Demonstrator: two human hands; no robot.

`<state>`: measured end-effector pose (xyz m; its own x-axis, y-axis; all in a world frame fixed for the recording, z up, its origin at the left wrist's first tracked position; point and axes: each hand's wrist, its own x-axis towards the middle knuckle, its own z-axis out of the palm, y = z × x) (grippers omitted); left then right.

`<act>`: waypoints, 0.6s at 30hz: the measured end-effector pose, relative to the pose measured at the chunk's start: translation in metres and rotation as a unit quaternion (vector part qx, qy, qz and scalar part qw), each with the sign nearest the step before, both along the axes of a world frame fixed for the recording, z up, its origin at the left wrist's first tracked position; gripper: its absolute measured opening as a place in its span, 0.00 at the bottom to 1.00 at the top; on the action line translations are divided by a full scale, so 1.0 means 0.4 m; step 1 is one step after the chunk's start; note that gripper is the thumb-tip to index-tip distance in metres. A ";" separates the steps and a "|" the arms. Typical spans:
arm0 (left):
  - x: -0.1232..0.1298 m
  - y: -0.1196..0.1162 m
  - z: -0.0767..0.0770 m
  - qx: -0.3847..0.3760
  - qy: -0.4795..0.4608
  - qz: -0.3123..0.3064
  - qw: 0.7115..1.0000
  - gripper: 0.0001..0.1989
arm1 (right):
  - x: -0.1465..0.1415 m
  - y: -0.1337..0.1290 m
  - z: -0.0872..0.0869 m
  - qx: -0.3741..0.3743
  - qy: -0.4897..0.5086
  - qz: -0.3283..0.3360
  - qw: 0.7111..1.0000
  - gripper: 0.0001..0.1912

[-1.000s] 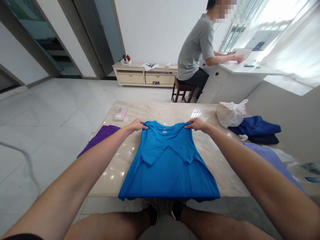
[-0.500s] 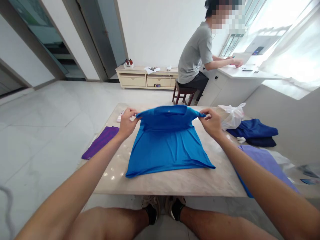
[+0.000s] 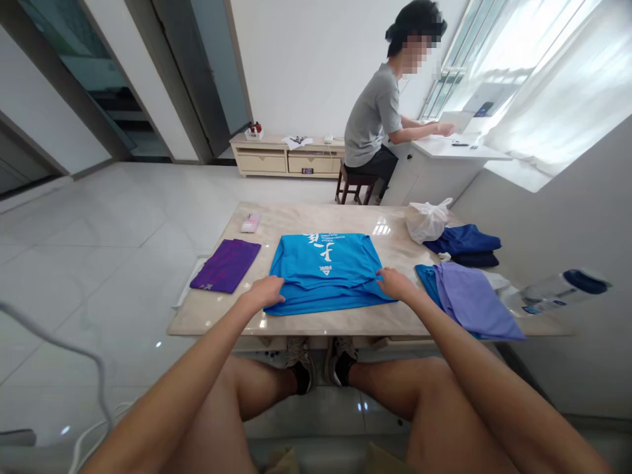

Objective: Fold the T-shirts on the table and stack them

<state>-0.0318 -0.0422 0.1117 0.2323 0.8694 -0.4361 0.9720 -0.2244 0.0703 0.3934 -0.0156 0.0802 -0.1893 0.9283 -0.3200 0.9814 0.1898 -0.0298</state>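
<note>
A bright blue T-shirt [image 3: 328, 263] lies on the marble-topped table in front of me, its upper part folded down over the rest so that white printed lettering faces up. My left hand [image 3: 267, 291] is closed on the left end of the folded-down edge. At the opposite end, my right hand [image 3: 395, 284] pinches the same edge, its fingertips partly hidden by cloth. A strip of the shirt's lower part shows below the fold, toward me. Left of the shirt lies a folded purple garment [image 3: 227, 264], apart from my left hand.
On the table's right stand a white plastic bag [image 3: 427, 221], dark blue folded clothes [image 3: 464, 243], a lavender garment [image 3: 476, 299] and a clear bottle [image 3: 563, 289]. A small pink-and-white box [image 3: 251, 222] lies back left. Beyond, a person [image 3: 372, 118] sits at a white desk.
Both hands have come toward me and down, folding the shirt's top over its lower part. The white lettering now shows. My view has shifted slightly.
</note>
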 end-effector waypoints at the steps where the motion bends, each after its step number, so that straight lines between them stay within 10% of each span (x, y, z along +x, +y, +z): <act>1: 0.012 -0.023 -0.001 -0.005 0.002 0.005 1.000 0.19 | -0.014 -0.013 0.005 -0.014 0.000 -0.005 1.000 0.23; 8: 0.064 -0.134 -0.032 -0.011 0.017 0.029 0.999 0.23 | -0.097 -0.105 -0.014 -0.088 -0.036 0.011 0.995 0.22; 18: -0.040 -0.071 0.000 0.027 0.055 0.068 0.996 0.14 | -0.084 -0.063 0.047 -0.074 -0.074 -0.055 0.993 0.19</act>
